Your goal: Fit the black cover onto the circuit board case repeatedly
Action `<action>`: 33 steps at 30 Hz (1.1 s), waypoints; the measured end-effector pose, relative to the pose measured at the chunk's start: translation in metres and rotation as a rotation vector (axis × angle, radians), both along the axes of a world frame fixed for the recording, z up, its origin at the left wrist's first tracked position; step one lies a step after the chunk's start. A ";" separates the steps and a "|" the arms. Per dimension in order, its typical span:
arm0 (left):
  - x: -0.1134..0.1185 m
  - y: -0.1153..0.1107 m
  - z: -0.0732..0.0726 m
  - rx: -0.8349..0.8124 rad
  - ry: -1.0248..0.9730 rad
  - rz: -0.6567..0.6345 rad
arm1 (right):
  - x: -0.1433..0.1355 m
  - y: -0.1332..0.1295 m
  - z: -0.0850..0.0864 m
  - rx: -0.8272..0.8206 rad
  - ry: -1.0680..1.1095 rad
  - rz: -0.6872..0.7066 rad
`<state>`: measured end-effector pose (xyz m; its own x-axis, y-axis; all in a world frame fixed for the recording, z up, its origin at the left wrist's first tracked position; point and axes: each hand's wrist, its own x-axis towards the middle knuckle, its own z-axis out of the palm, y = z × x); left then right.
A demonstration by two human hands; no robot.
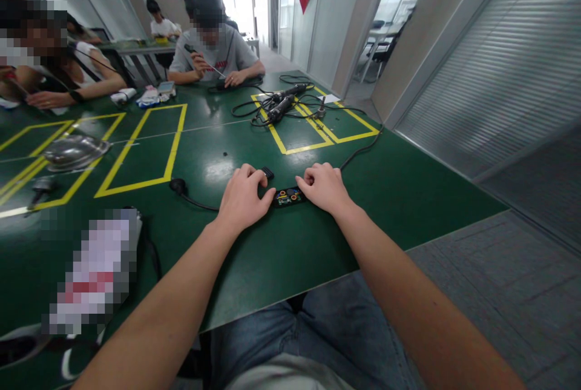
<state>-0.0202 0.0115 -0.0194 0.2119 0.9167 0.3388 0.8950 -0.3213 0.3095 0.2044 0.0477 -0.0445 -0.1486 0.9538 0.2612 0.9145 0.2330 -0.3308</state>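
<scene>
A narrow black casing with an exposed circuit board [289, 197] lies on the green table in front of me, with orange rings and small parts showing on it. My left hand [245, 196] is closed round its left end, thumb at the edge. At the opposite end my right hand [323, 187] grips with curled fingers. Just beyond the left fingertips is a small dark piece [267, 172]. A black cable with a round plug [178, 186] runs out from under my left hand. Another dark cable [363, 149] leads away past my right hand.
Black corded screwdrivers [282, 108] lie tangled across yellow-taped rectangles. A shiny metal bowl-like part [75, 152] sits at left, with a dark tool [43, 187] nearby. A blurred-out object [95, 269] lies front left. Opposite, a person [215, 51] holds a screwdriver; another sits at left.
</scene>
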 end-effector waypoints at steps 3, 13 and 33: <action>-0.004 0.005 -0.004 0.066 -0.126 0.148 | 0.001 0.000 0.001 0.008 -0.003 -0.010; -0.006 0.009 -0.005 -0.041 -0.128 0.030 | 0.005 0.005 -0.001 0.011 0.066 -0.005; 0.008 -0.001 -0.003 -0.105 -0.042 -0.354 | 0.002 0.004 -0.002 0.002 0.172 0.039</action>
